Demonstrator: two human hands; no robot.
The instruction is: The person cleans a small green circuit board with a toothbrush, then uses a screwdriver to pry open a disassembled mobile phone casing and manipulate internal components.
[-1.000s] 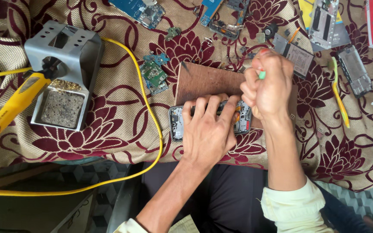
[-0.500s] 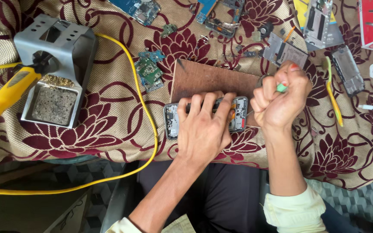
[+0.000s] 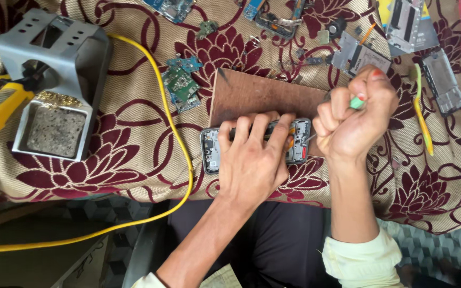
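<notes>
Head view, left hand point(image 3: 252, 160) spread flat on opened phone point(image 3: 300, 141), right hand point(image 3: 350, 120) — grip fisted round green-handled screwdriver point(image 3: 356, 103).

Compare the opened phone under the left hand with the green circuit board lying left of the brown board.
The opened phone is a long dark frame pinned flat by the left hand; the green circuit board lies loose, touched by no hand. The phone lies level across the view; the circuit board sits tilted. The right hand holds a green-handled tool at the phone's end; nothing works on the circuit board. Both rest on the floral cloth.
</notes>
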